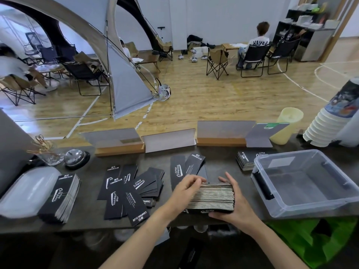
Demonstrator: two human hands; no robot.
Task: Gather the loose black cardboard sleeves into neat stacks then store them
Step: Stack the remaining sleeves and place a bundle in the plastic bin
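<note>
While on edge betw. left hand [184, 193], right hand [236, 208]: sleeve stack [211, 197]; bin [314, 207] beside

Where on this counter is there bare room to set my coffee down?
Bare strips lie between the leaning stack and the loose sleeves, and between the held stack and the clear bin. The bin's floor is bare too. Crowded: the middle, where the left hand and right hand grip the held stack beside those sleeves.

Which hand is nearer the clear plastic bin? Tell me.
Right. The right hand holds the sleeve stack at its end beside the bin; the left hand holds the opposite end, farther away.
</note>
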